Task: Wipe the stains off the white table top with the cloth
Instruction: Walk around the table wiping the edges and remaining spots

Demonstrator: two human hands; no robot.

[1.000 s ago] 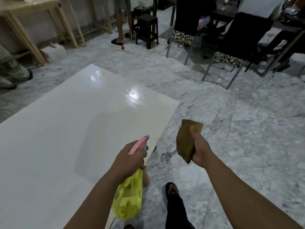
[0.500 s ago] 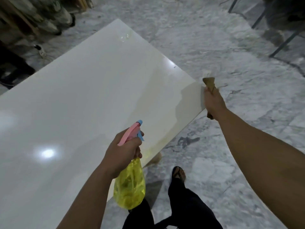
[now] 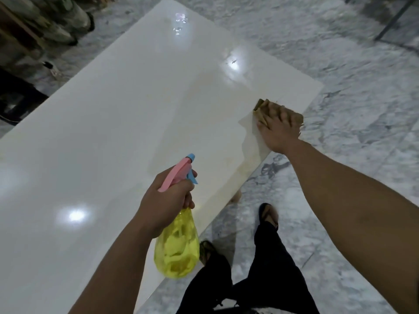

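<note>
The brown cloth (image 3: 263, 109) lay flat near the glossy white table top's (image 3: 113, 132) three-o'clock edge, faint yellowish stains (image 3: 229, 162) at five o'clock of it.

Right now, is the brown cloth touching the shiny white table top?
Touching. The head view shows the right hand pressing the brown cloth flat on the shiny white table top, near its edge.

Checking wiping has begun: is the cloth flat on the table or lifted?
Flat on it: the right hand presses the brown cloth onto the white table top near its edge.

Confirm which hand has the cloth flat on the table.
The right hand: it presses the brown cloth onto the white table top. The left hand grips the yellow spray bottle.
</note>
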